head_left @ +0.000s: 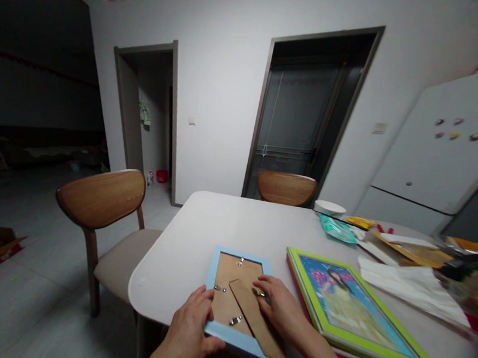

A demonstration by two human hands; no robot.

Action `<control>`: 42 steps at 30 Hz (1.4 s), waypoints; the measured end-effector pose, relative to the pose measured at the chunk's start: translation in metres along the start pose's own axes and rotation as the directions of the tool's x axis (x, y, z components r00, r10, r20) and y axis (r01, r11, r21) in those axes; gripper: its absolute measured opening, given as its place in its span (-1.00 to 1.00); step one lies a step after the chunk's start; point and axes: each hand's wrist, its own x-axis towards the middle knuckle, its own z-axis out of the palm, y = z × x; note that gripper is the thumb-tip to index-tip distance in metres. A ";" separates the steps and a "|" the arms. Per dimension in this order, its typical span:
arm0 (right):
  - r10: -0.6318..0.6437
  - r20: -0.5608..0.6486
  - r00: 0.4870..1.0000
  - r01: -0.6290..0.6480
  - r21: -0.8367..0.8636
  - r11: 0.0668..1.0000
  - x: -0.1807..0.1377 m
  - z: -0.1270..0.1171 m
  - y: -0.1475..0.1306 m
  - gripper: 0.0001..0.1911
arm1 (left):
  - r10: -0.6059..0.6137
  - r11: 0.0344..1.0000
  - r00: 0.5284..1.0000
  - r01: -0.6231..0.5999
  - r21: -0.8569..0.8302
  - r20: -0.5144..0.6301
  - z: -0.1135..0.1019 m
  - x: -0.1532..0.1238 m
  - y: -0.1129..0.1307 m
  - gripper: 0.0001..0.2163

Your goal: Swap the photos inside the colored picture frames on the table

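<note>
A light-blue picture frame lies face down on the white table, its brown backing board and stand strut facing up. My left hand grips the frame's left edge, thumb on the backing near a metal clip. My right hand rests on the right side of the backing, fingertips at a metal clip there. Several small metal clips sit around the backing's edge.
A green-framed picture lies on a red frame just right of the blue one. Farther right are white paper, a teal packet, a white bowl and clutter. Two wooden chairs stand at the table.
</note>
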 end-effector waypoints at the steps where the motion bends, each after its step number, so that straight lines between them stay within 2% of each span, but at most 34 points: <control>1: -0.002 0.011 1.000 0.003 -0.039 0.999 0.002 0.000 0.003 -0.71 | 0.001 1.000 1.000 -0.001 -0.001 -0.003 0.000 0.000 0.000 -0.72; 7: 0.018 -0.008 1.000 -0.019 -0.176 0.984 0.011 0.004 0.006 -0.71 | 0.028 1.000 1.000 -0.028 -0.003 0.007 0.000 0.000 -0.001 -0.71; 11: 0.006 -0.018 1.000 -0.009 -0.188 0.982 0.010 0.004 0.001 -0.72 | 0.028 1.000 1.000 -0.028 -0.002 0.006 0.002 0.000 -0.002 -0.70; 15: -0.068 -0.031 0.997 0.065 -0.099 0.993 0.010 0.012 -0.018 -0.73 | 0.006 1.000 1.000 -0.006 0.001 0.005 0.006 -0.002 -0.001 -0.70; 19: -0.151 0.036 0.988 0.154 -0.092 0.984 0.018 0.028 -0.045 -0.77 | 0.000 1.000 1.000 0.000 0.011 0.015 0.006 -0.002 0.003 -0.71; 24: -0.097 0.016 0.995 0.098 -0.151 0.984 0.031 0.040 -0.059 -0.79 | -0.014 1.000 0.999 0.013 0.028 0.047 0.004 -0.002 0.008 -0.70; 31: -0.037 -0.020 0.999 0.033 -0.178 0.983 0.039 0.037 -0.040 -0.74 | -0.018 1.000 0.999 0.018 0.003 0.031 0.008 -0.004 0.006 -0.67; 36: 0.092 -0.088 0.992 -0.109 -0.217 0.970 0.047 0.031 -0.016 -0.66 | -0.005 1.000 0.999 0.006 -0.013 0.053 0.007 -0.004 0.008 -0.65; 42: 0.053 -0.063 0.997 -0.065 -0.190 0.980 0.050 0.034 -0.014 -0.66 | -0.026 1.000 0.996 0.027 -0.005 0.080 0.003 -0.004 0.011 -0.69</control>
